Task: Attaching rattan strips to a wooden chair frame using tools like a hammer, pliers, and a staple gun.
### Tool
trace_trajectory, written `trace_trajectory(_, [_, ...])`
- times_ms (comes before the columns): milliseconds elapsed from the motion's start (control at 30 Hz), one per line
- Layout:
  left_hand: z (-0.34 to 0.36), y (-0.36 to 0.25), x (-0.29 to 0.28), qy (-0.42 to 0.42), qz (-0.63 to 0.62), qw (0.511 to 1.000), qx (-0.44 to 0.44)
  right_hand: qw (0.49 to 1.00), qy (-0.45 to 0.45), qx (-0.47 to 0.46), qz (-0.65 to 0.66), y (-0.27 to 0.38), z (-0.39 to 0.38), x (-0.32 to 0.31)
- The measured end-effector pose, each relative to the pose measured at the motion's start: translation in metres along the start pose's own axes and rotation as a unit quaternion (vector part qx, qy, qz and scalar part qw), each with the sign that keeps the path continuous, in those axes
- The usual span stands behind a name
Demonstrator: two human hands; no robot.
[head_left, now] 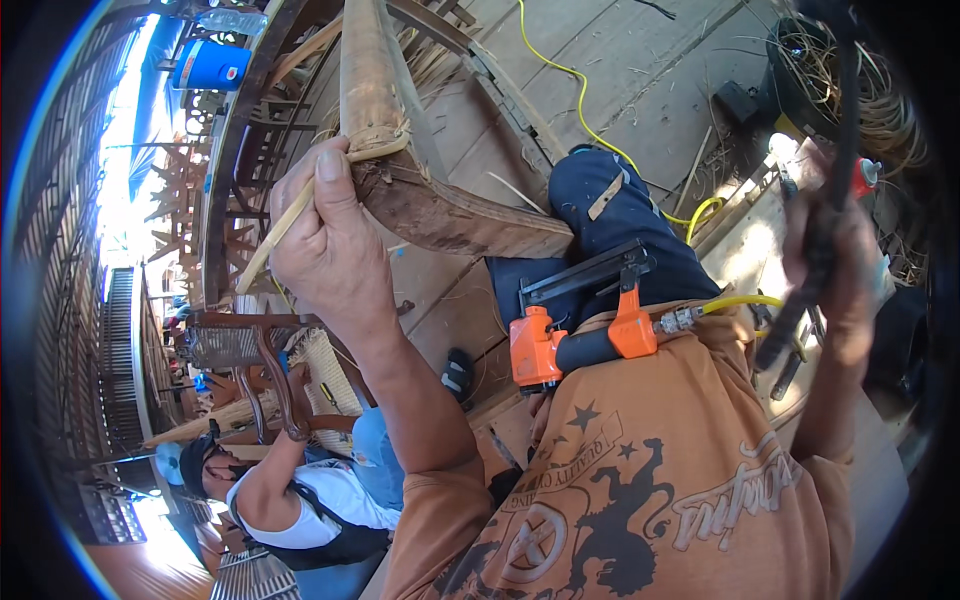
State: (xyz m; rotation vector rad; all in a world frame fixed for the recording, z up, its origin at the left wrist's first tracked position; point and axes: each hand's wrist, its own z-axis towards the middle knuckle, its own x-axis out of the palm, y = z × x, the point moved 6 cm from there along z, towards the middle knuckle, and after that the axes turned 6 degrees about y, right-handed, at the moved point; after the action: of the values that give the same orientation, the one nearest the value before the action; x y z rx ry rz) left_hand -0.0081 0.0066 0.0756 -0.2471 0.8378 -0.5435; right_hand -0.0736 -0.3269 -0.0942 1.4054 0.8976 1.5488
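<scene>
My left hand (pixel 330 225) is closed, pinching a pale rattan strip (pixel 275 240) between thumb and fingers. The strip bends across the corner of a curved wooden furniture frame piece (pixel 470 222), and its loose tail hangs below my fist. My right hand (pixel 835 250), smeared by motion, is raised at the right, wrapped round a long dark tool (pixel 822 225) whose kind I cannot make out. An orange and black pneumatic staple gun (pixel 585 345) lies across my lap, away from both hands, with a yellow air hose (pixel 745 303) attached.
Another person (pixel 310 500) works at the lower left beside a dark wooden chair frame (pixel 270 370). A dark bucket (pixel 800 75) with coiled rattan stands at the far right. The yellow hose crosses the plank floor (pixel 640 80). A blue cooler (pixel 212 65) is at the upper left.
</scene>
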Motion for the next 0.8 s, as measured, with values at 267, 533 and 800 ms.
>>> trace_trajectory(267, [0.001,0.002,0.003,-0.018,-0.024,1.000,-0.004,0.873,0.195,0.147,0.422,-0.051,0.026,0.187])
trace_trajectory(533, [0.001,0.003,0.002,-0.014,-0.027,0.999,-0.015,0.811,0.186,0.291,0.473,-0.079,0.002,0.245])
trace_trajectory(800, [0.003,0.002,0.003,-0.011,-0.027,1.000,-0.008,0.817,0.248,0.280,0.439,-0.071,-0.003,0.262])
